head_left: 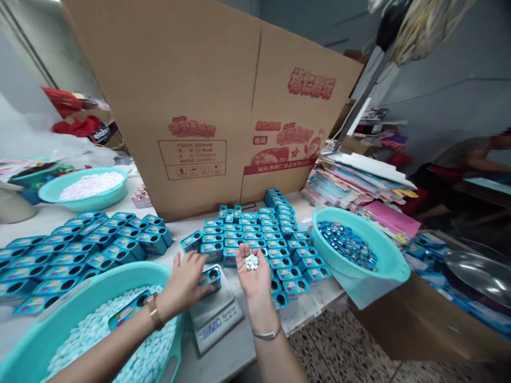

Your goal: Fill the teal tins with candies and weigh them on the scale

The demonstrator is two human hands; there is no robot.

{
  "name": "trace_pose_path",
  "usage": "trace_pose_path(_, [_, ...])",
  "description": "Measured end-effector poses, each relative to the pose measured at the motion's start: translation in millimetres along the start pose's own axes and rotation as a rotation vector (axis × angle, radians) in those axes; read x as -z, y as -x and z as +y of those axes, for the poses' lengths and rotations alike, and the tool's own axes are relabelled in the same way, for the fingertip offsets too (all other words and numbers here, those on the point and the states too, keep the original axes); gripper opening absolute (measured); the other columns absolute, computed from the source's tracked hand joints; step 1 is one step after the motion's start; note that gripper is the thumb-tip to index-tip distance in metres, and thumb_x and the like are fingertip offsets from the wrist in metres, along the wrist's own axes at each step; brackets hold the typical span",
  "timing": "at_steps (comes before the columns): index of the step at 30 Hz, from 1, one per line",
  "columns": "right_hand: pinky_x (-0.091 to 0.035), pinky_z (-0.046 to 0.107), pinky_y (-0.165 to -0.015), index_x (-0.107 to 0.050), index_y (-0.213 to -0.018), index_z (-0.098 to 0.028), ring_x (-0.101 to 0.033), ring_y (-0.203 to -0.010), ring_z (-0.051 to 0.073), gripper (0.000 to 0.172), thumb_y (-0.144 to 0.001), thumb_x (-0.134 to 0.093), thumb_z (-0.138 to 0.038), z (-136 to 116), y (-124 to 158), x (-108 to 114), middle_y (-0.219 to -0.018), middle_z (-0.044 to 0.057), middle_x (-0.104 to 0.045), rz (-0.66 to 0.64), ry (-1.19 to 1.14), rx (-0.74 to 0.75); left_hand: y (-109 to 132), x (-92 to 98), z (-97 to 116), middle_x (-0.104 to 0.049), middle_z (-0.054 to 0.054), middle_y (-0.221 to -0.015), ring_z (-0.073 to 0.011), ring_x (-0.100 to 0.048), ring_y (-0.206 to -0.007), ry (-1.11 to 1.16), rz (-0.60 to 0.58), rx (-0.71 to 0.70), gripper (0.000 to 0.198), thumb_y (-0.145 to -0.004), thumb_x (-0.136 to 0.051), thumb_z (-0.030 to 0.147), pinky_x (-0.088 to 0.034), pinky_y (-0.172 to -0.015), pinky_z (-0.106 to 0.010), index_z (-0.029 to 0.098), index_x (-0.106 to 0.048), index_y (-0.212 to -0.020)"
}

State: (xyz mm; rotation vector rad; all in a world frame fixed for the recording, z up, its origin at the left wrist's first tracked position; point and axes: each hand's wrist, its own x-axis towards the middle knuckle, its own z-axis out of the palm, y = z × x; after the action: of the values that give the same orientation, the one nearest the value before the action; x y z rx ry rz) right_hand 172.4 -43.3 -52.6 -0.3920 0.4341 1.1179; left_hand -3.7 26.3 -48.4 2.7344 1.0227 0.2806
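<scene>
My left hand (187,282), fingers spread, reaches over a digital scale (215,322) with a lit display. A small blue box (213,276) with a round hole in its top sits on that scale, and the thumb lies along its near side. Palm up to the right of the scale, my right hand (255,279) is cupped under a small pile of white candies (251,261). Below my left forearm, a large turquoise basin (30,340) contains pale blue-white candies (93,330) and another blue box (130,308) lying on them.
Rows of blue boxes (243,229) stand behind the scale, and more boxes (75,250) fill the left. A turquoise basin (389,260) of shiny blue pieces is on the right. A big carton (191,80) rises behind. Another basin (83,202) stands far left; a person (459,159) sits far right.
</scene>
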Motion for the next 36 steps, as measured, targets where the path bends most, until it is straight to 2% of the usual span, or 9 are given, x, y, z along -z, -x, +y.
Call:
trace_pose_path(3, [-0.055, 0.035, -0.08, -0.054, -0.066, -0.018, -0.068, -0.085, 0.015, 0.022, -0.086, -0.044, -0.021, -2.7, -3.4, 2.6, -0.075, 0.006, -0.069, 0.033, 0.02, -0.013, 5.6, 4.6, 1.5, -0.063, -0.006, -0.101, -0.0291, -0.052, -0.105, -0.009, -0.08, -0.017, 0.033, -0.07, -0.063, 0.032, -0.017, -0.103, -0.055, 0.023, -0.058, -0.101])
trace_pose_path(6, [-0.056, 0.035, -0.079, -0.054, -0.068, -0.017, -0.067, -0.086, 0.016, 0.021, -0.086, -0.044, -0.02, -9.8, -6.6, 5.4, -0.078, 0.006, -0.07, 0.062, 0.036, -0.025, -7.1, 37.1, -7.4, -0.064, -0.004, -0.096, -0.0262, -0.055, -0.099, 0.015, 0.021, 0.012, 0.026, -0.076, -0.057, 0.035, -0.021, -0.102, -0.051, 0.024, -0.058, -0.099])
trace_pose_path(10, [-0.058, 0.033, -0.075, -0.055, -0.069, -0.016, -0.068, -0.087, 0.015, 0.021, -0.086, -0.043, -0.016, -21.4, -10.2, 5.9, -0.081, 0.007, -0.07, 0.123, 0.054, -0.004, -54.5, 96.2, -43.9, -0.065, -0.007, -0.1, -0.0295, -0.053, -0.104, -0.093, 0.198, 0.106, 0.033, -0.08, -0.053, 0.042, -0.02, -0.101, -0.052, 0.022, -0.057, -0.106])
trace_pose_path(13, [-0.059, 0.033, -0.073, -0.056, -0.07, -0.017, -0.068, -0.087, 0.016, 0.02, -0.085, -0.043, -0.013, -24.7, -11.5, 3.0, -0.08, 0.006, -0.07, 0.144, 0.066, 0.004, -100.8, 109.5, -78.5, -0.065, -0.012, -0.1, -0.0334, -0.051, -0.108, -0.128, 0.155, 0.178, 0.032, -0.077, -0.059, 0.034, -0.019, -0.101, -0.057, 0.017, -0.06, -0.104])
trace_pose_path(19, [-0.06, 0.034, -0.068, -0.056, -0.07, -0.017, -0.069, -0.079, 0.017, 0.018, -0.083, -0.044, -0.013, -22.6, -15.7, -1.6, -0.076, 0.008, -0.069, 0.218, 0.08, -0.008, -173.7, 51.7, -113.3, -0.056, -0.009, -0.116, -0.0209, -0.057, -0.1, -0.03, 0.01, 0.199, 0.033, -0.088, -0.054, 0.034, -0.049, -0.085, -0.042, 0.015, -0.054, -0.115])
trace_pose_path(22, [-0.06, 0.034, -0.064, -0.054, -0.067, -0.018, -0.069, -0.077, 0.017, 0.019, -0.083, -0.045, -0.015, -26.4, -20.4, -1.5, -0.074, 0.008, -0.069, 0.247, 0.088, 0.001, -195.4, 24.5, -121.2, -0.056, -0.008, -0.116, -0.0207, -0.057, -0.099, 0.074, -0.098, 0.147, 0.033, -0.088, -0.053, 0.034, -0.051, -0.083, -0.04, 0.015, -0.053, -0.116])
trace_pose_path(25, [-0.061, 0.033, -0.064, -0.054, -0.065, -0.018, -0.069, -0.076, 0.017, 0.019, -0.082, -0.046, -0.015, -32.1, -23.7, -1.5, -0.073, 0.006, -0.069, 0.267, 0.087, 0.022, -207.1, 17.6, -139.6, -0.056, -0.006, -0.115, -0.0226, -0.057, -0.1, 0.165, -0.182, 0.11, 0.034, -0.088, -0.054, 0.035, -0.051, -0.083, -0.04, 0.015, -0.055, -0.114])
trace_pose_path(31, [-0.06, 0.033, -0.067, -0.056, -0.068, -0.017, -0.068, -0.074, 0.015, 0.017, -0.082, -0.047, -0.014, -26.7, -24.5, -2.8, -0.074, 0.006, -0.068, 0.262, 0.063, 0.007, -178.2, 25.6, -185.6, -0.056, -0.008, -0.116, -0.0205, -0.058, -0.099, 0.07, -0.207, 0.221, 0.033, -0.088, -0.053, 0.034, -0.051, -0.083, -0.041, 0.015, -0.053, -0.116])
trace_pose_path(36, [-0.06, 0.033, -0.071, -0.059, -0.071, -0.016, -0.068, -0.074, 0.015, 0.009, -0.078, -0.054, -0.013, -13.7, -22.5, 2.7, -0.072, 0.005, -0.068, 0.184, 0.051, -0.036, -139.9, -5.8, -183.0, -0.056, -0.009, -0.116, -0.0202, -0.058, -0.099, -0.027, -0.223, 0.232, 0.033, -0.088, -0.054, 0.033, -0.051, -0.082, -0.041, 0.015, -0.053, -0.116])
